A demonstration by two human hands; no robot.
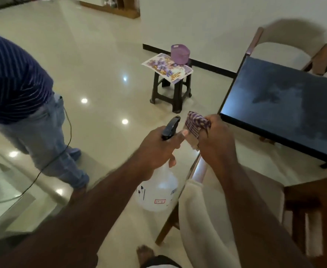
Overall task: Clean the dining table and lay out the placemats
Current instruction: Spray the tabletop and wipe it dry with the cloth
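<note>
My left hand (158, 149) grips the neck of a clear plastic spray bottle (158, 192) with a black trigger head, held over the floor. Just right of it, my right hand (215, 140) is closed on a bunched purple-and-white striped cloth (196, 123). The dark glossy dining table (286, 105) lies to the right, its near corner close to my right hand, its top streaked with haze. Floral placemats (166, 67) lie stacked on a small dark stool (173, 89) farther off, with a purple basket (180, 54) on top of them.
A cream upholstered chair (203, 219) stands directly below my right arm, another chair (282, 47) at the table's far side. A person in a striped shirt and jeans (23, 105) stands at the left, trailing a thin cable. Glossy tiled floor spreads between.
</note>
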